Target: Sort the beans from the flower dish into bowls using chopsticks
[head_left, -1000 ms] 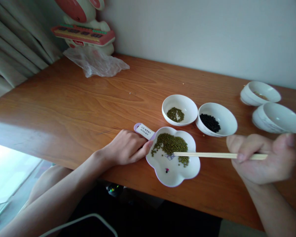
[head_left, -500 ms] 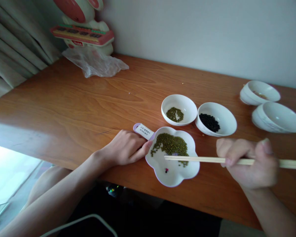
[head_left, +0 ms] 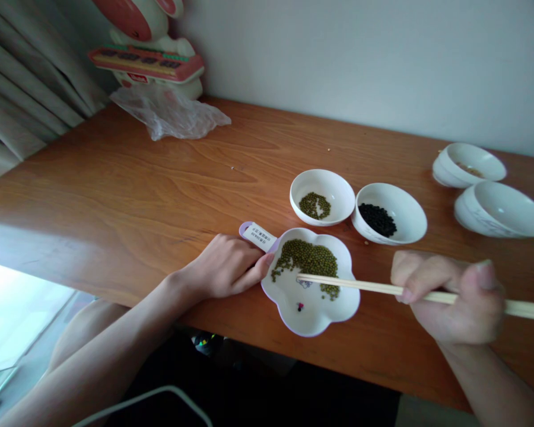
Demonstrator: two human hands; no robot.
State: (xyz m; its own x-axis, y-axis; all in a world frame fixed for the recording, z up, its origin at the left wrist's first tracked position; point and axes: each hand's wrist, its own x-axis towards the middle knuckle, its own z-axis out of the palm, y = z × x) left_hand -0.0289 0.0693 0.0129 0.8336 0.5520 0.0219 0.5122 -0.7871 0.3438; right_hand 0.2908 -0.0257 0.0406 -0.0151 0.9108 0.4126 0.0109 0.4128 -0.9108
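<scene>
A white flower-shaped dish (head_left: 293,305) with a purple rim and a labelled handle lies near the table's front edge. Green beans (head_left: 314,258) cover its back part, and a small dark and pink bit sits toward its front. My left hand (head_left: 229,265) is closed at the dish's left side, its thumb against the rim by the handle. In my right hand (head_left: 454,296), right of the dish, are pale wooden chopsticks (head_left: 365,286). Their tips are together over the dish's middle, beside the beans; nothing is visible between them.
Behind the dish stand a white bowl (head_left: 338,190) of green beans and another (head_left: 409,213) of black beans. Two more bowls (head_left: 511,216) (head_left: 485,160) are at the right. A clear plastic bag (head_left: 173,115) and a pink-and-white toy (head_left: 151,62) stand at the back left.
The chopstick tips have moved slightly toward the back of the dish, while their rear end has dropped lower in view. My left hand has stayed at the dish.
</scene>
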